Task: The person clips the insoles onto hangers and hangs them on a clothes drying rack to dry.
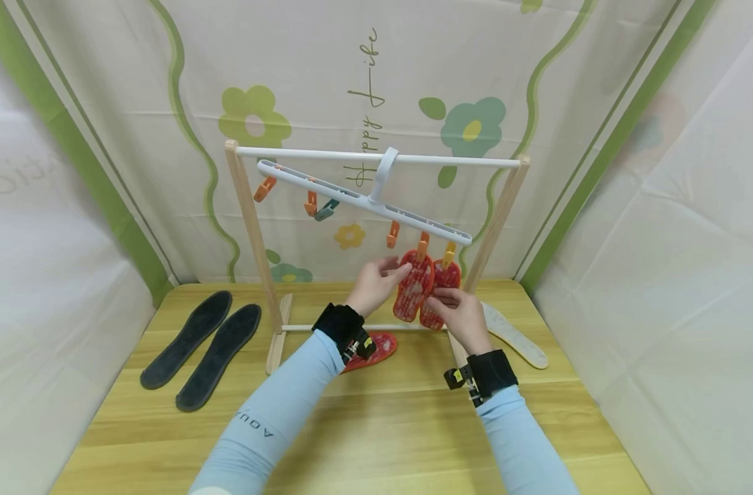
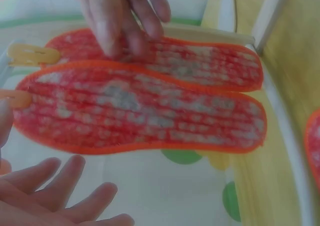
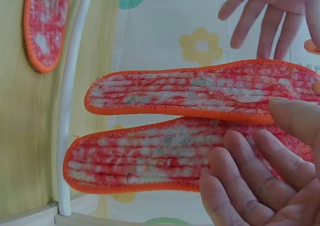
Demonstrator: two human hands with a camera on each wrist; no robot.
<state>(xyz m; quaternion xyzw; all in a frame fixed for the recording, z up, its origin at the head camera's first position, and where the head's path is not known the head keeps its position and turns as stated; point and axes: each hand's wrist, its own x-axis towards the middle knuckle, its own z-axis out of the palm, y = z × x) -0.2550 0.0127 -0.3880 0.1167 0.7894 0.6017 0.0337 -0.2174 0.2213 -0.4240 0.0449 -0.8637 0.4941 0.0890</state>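
Two red-and-white insoles with orange edging hang side by side from a white clip hanger (image 1: 351,195). An orange clip (image 1: 423,247) bears the left insole (image 1: 411,297); a yellow clip (image 1: 448,256) bears the right insole (image 1: 448,276). My left hand (image 1: 374,287) is beside the left insole, its fingers spread in the left wrist view and its thumb by the orange clip. My right hand (image 1: 465,320) is at the right insole, fingers loosely bent in front of it in the right wrist view; whether they touch it, I cannot tell.
The hanger hooks over the white rod (image 1: 314,154) of a wooden rack and slopes down rightward. Other clips (image 1: 311,203) dangle from it. Another red insole (image 1: 379,348) lies beneath. Dark insoles (image 1: 221,359) lie left, a pale insole (image 1: 517,338) right.
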